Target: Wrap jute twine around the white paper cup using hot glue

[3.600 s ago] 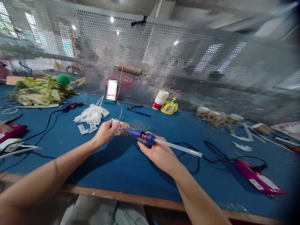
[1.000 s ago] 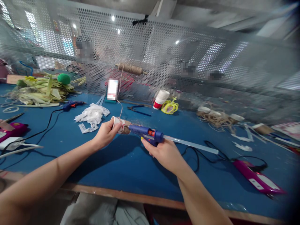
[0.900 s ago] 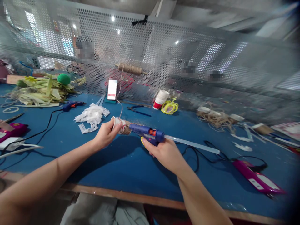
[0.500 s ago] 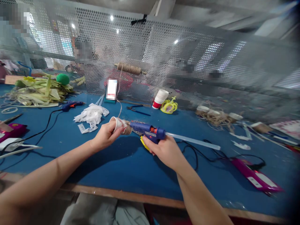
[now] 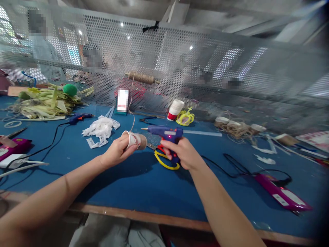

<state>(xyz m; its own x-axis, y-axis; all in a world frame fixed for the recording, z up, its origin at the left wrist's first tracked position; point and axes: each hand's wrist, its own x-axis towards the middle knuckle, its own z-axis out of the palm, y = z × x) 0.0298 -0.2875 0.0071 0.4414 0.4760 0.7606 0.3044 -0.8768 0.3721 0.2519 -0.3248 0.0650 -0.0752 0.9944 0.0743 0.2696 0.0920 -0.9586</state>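
Note:
A paper cup [image 5: 134, 140] lies tilted on its side in my left hand [image 5: 119, 149], fingers inside the mouth and thumb along the outside. Brown twine is wound round its base end, and a strand runs up to the twine spool [image 5: 141, 77]. My right hand [image 5: 183, 152] grips a blue hot glue gun [image 5: 164, 132] by its handle, the nozzle pointing left just above the cup's base, apart from it. A clear glue stick [image 5: 203, 132] sticks out behind the gun. Scissors with yellow and red handles [image 5: 164, 163] lie on the table under the gun.
White plastic strips [image 5: 101, 128], a second glue gun [image 5: 79, 117] and a pile of husks [image 5: 46, 103] are at left. Stacked cups [image 5: 175, 109] and a yellow crown-shaped piece [image 5: 185, 118] stand by the mesh panel. A purple power strip [image 5: 282, 193] lies right, its cord trailing across the blue table.
The glue gun has lifted off the twine-wound end of the cup and swung level, its nozzle now clear. More of the scissors shows. My left hand still holds the cup in nearly the same place.

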